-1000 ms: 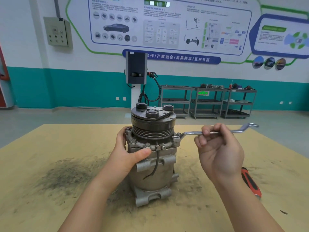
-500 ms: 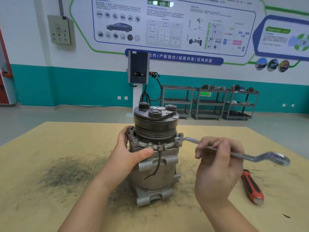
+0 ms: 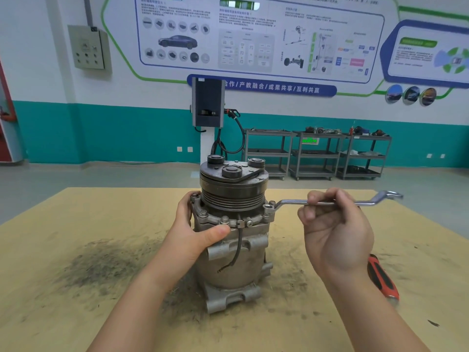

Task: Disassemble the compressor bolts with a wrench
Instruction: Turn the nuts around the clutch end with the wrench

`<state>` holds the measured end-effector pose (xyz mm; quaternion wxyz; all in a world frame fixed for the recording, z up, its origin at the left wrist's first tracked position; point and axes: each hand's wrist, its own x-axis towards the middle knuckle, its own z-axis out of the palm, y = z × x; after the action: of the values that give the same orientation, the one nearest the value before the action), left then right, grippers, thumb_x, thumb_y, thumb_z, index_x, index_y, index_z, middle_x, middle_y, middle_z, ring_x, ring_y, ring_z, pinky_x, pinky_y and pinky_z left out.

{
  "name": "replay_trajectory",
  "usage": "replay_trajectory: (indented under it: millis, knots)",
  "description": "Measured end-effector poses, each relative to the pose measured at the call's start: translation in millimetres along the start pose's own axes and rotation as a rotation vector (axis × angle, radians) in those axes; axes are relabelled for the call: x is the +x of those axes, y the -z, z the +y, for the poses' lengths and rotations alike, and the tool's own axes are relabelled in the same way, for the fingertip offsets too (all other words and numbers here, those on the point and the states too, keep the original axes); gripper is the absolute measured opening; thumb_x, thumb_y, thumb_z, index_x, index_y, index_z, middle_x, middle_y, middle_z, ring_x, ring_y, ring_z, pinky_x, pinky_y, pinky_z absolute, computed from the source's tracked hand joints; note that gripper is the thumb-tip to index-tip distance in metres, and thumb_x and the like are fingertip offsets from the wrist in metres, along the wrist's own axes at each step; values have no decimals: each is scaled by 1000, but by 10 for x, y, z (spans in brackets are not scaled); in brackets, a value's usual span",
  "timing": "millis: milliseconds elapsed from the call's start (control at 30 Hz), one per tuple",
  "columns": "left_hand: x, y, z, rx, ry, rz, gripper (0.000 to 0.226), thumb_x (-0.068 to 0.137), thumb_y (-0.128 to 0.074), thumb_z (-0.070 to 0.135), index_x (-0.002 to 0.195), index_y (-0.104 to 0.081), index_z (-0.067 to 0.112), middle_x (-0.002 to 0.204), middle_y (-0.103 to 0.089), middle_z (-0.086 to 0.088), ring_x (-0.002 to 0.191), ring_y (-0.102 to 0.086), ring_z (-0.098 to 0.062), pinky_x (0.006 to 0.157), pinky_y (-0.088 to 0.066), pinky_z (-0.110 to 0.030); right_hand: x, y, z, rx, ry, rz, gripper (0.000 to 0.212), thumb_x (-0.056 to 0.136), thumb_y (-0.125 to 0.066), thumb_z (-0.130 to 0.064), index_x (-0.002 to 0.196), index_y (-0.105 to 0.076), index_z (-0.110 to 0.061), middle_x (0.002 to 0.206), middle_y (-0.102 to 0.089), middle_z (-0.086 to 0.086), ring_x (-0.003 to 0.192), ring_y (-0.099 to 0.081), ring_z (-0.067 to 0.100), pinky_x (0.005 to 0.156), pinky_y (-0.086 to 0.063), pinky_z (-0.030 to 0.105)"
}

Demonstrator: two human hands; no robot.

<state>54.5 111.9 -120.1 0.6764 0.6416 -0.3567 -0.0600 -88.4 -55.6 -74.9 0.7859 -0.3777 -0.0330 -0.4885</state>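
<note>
Steel offset ring wrench [image 3: 327,202] sits clenched in your right hand [image 3: 335,232], its ring on a flange bolt [image 3: 267,207]; your left hand [image 3: 200,231] grips the upright grey metal compressor [image 3: 232,240]. Pull crookedly and the ring could slip, rounding that bolt.

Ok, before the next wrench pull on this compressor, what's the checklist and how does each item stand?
1. Wrench ring on the right flange bolt: ok, though how deep it sits cannot be told.
2. Right hand grips the wrench: ok.
3. Left hand holds the compressor: ok.
4. Compressor upright on the table: ok.
5. Screwdriver lies below the handle, apart from it: ok.
6. Bolt looseness: cannot tell.
</note>
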Motion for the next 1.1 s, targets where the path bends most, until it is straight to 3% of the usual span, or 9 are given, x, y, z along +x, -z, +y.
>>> replay_trajectory:
  millis: [167,467,567,700,800,900,1000,1100]
  knots:
    - [4,0,-5,13,19,1,84,48,-78,64,117,-30,64,110,-54,48,106,-54,20,86,-41,-16,191,51,-17,85,-252,-79,8,82,-45,-16,77,-49,-11,61,-53,4,45,-41,16,47,-38,23]
    - [-20,-15,38,-4,7,-5,82,48,-77,62,115,-30,63,103,-52,53,99,-52,27,69,-42,4,379,103,24,77,-410,-144,7,83,-43,-16,80,-47,-11,59,-49,1,40,-38,12,42,-36,22]
    - [-12,-13,17,-2,2,16,84,46,-78,64,116,-32,63,107,-54,50,101,-54,23,73,-46,-4,310,76,55,38,-272,-76,19,94,-37,-11,79,-48,-11,58,-48,2,42,-39,14,44,-35,21]
    - [9,-9,-19,8,-4,44,86,44,-79,63,117,-33,62,110,-55,47,104,-55,20,87,-42,-18,21,18,124,-46,82,25,32,98,-32,-6,74,-53,-12,58,-52,5,44,-42,18,46,-36,22]
    - [15,-15,-23,-3,1,49,90,44,-79,60,121,-34,58,113,-57,42,106,-56,17,91,-44,-21,-254,-43,238,-209,425,-8,20,95,-40,-13,82,-55,-14,65,-59,7,48,-46,22,52,-41,25]
    - [6,-19,-14,-3,11,53,96,43,-77,60,127,-32,53,118,-55,37,107,-56,15,88,-44,-18,-428,-92,355,-396,674,-153,26,98,-41,-18,89,-62,-30,79,-62,4,56,-52,22,58,-45,28]
    - [2,-26,-1,6,13,39,83,44,-75,60,115,-33,62,107,-56,47,101,-54,23,77,-44,-8,-383,-105,265,-469,770,-302,24,103,-40,-26,95,-61,-33,82,-63,3,61,-57,19,60,-48,26]
    - [-2,-29,6,12,13,27,77,46,-74,60,110,-33,65,101,-53,53,97,-53,27,72,-44,-4,-242,-55,91,-306,589,-207,26,100,-38,-18,88,-60,-24,75,-63,7,56,-54,22,58,-47,29]
